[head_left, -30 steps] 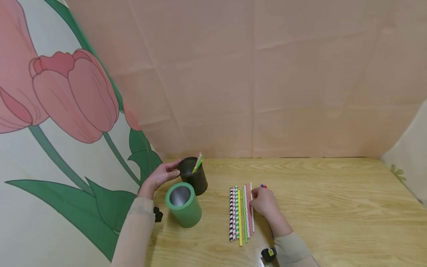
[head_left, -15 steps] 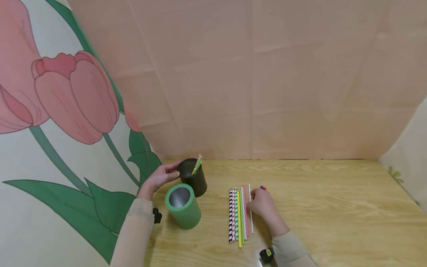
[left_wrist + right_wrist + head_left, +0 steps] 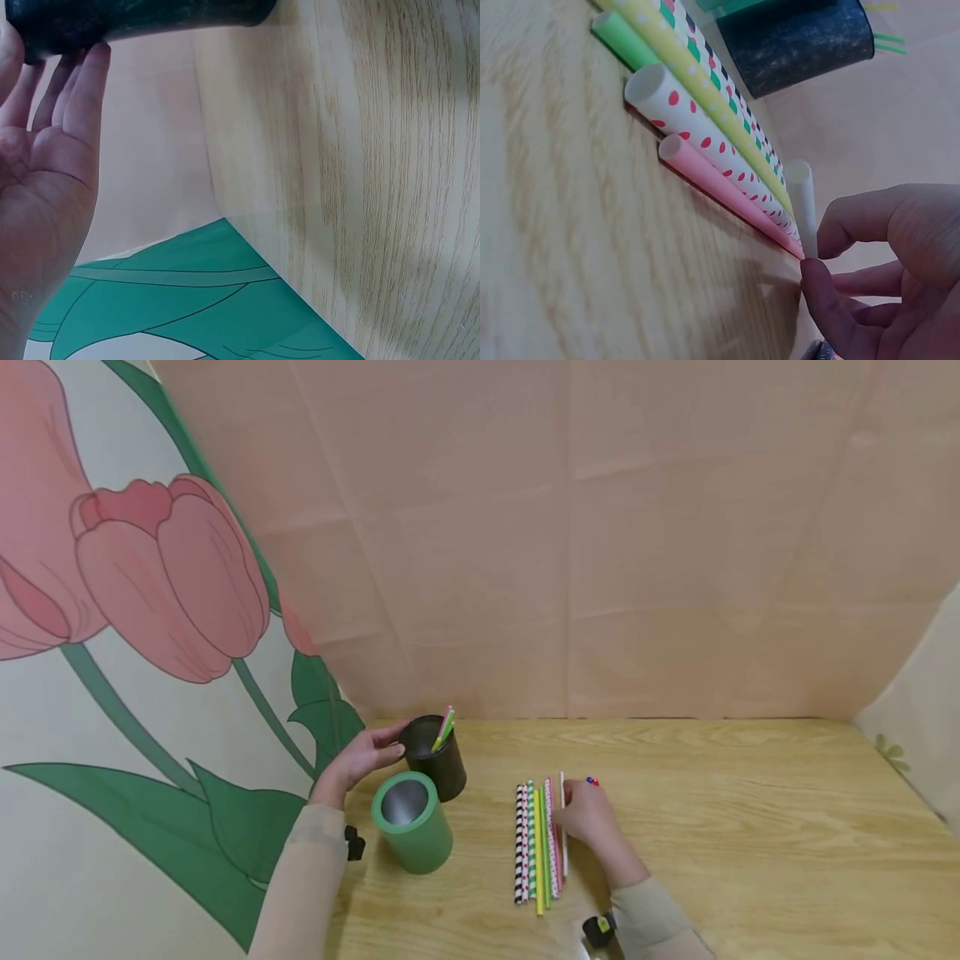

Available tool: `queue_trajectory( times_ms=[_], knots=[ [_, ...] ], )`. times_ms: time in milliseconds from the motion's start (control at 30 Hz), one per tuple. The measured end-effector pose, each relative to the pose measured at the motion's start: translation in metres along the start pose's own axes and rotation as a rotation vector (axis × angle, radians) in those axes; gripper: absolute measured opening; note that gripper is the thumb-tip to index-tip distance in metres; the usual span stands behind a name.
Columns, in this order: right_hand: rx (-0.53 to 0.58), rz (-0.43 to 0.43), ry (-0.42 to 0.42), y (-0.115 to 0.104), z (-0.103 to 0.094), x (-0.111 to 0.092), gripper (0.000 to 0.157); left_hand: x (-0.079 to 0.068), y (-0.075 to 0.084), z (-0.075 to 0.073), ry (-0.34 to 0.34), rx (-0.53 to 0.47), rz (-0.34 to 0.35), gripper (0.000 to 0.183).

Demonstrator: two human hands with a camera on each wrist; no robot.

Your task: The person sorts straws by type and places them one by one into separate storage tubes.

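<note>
The outstretched left hand [image 3: 363, 758] touches a black cylindrical cup [image 3: 447, 777] already holding coloured straws [image 3: 446, 727]; the right hand [image 3: 592, 818] pinches a white straw [image 3: 801, 199]; multicoloured straws [image 3: 538, 852] still lie out.

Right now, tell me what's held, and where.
The right hand pinches the white straw toward its far end. The left hand touches the black cup near its rim.

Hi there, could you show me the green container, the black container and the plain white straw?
Green container [image 3: 422, 841]: head view, on its outer wall.
Black container [image 3: 448, 768]: head view, on its outer wall.
Plain white straw [image 3: 802, 208]: right wrist view, mid-shaft.
</note>
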State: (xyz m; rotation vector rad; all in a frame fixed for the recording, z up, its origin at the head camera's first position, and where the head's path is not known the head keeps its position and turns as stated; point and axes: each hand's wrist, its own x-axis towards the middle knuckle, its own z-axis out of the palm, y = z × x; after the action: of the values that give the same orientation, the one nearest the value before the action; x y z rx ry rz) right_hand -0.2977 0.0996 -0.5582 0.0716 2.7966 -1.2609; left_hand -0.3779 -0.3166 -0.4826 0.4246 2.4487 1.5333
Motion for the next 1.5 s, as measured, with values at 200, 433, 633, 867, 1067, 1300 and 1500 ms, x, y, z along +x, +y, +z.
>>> queue_trajectory(
  times_ms=[200, 433, 633, 867, 1067, 1300, 1500],
  knots=[
    [-0.011, -0.008, -0.002, -0.001, -0.001, 0.002, 0.052, -0.001, 0.0, -0.001, -0.009, -0.014, 0.005, 0.061],
    [0.014, -0.049, -0.005, 0.0, -0.001, -0.001, 0.067, -0.004, 0.0, -0.002, -0.006, -0.016, 0.002, 0.061],
    [0.13, -0.062, -0.009, 0.002, -0.004, -0.003, 0.065, -0.005, 0.0, -0.002, -0.009, -0.059, -0.02, 0.061],
    [0.442, -0.016, -0.059, -0.002, -0.013, -0.006, 0.051, -0.003, 0.001, -0.001, -0.008, -0.039, -0.009, 0.061],
    [0.557, 0.006, -0.089, -0.006, -0.021, -0.005, 0.045, -0.003, 0.001, 0.0, 0.003, -0.031, -0.021, 0.061],
    [0.565, -0.017, -0.08, -0.018, -0.027, -0.004, 0.041, -0.005, 0.001, 0.0, 0.003, -0.035, -0.015, 0.062],
    [0.565, -0.122, -0.035, -0.035, -0.027, -0.003, 0.034, -0.003, 0.003, -0.001, 0.001, -0.026, -0.024, 0.062]
  ],
)
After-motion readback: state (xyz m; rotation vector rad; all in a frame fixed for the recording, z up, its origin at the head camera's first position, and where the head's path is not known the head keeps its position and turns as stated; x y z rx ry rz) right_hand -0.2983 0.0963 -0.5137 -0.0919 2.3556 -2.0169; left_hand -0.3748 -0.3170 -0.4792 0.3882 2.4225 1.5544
